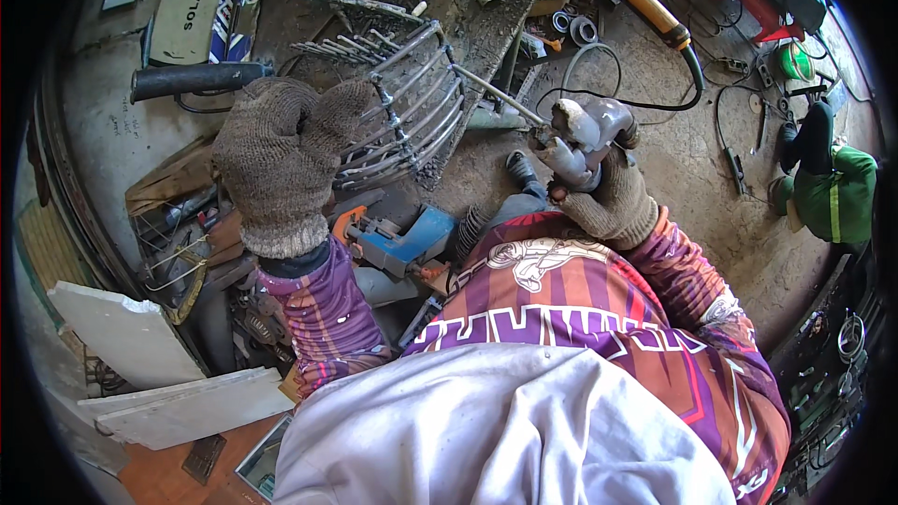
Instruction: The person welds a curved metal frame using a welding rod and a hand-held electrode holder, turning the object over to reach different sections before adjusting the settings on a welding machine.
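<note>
Item: metal-bar frame (398, 126), located far of the person, between the two gloved hands. A thin rod (500, 95) reaches its right side; contact cannot be confirmed. The right hand (613, 201) grasps the grey holder (603, 123) bearing the rod. The left hand (281, 154), fingers curled, sits left of the frame; its grip cannot be determined. A yellow power tool (650, 5) lies far right. Step judged in hand: aligning rod with frame. Next move seemingly calls for steady rod control.
</note>
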Tool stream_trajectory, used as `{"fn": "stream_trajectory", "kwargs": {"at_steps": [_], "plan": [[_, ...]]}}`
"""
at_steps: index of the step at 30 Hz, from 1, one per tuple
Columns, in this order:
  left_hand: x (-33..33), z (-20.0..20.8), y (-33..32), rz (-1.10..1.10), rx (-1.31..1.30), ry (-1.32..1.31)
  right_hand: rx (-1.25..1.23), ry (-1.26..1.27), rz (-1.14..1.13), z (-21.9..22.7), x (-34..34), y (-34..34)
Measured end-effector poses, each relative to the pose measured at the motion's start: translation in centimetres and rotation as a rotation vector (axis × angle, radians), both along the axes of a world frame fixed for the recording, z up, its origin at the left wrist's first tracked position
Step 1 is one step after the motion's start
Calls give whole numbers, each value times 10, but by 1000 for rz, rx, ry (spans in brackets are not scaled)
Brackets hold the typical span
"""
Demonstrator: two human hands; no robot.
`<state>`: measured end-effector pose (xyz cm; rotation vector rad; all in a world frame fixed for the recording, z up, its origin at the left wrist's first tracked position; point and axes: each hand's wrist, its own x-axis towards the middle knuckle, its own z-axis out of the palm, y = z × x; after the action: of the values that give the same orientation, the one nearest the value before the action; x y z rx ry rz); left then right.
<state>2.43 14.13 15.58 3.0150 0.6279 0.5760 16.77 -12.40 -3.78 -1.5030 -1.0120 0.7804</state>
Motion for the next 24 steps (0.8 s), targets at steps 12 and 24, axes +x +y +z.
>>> {"fn": "stream_trajectory", "kwargs": {"at_steps": [12,24], "plan": [[-22,-22,21,51,-178,-135,18,186,-12,-12,-7,-2],[7,-9,6,-51,-143,-9,124,-218,45,8,2,0]]}}
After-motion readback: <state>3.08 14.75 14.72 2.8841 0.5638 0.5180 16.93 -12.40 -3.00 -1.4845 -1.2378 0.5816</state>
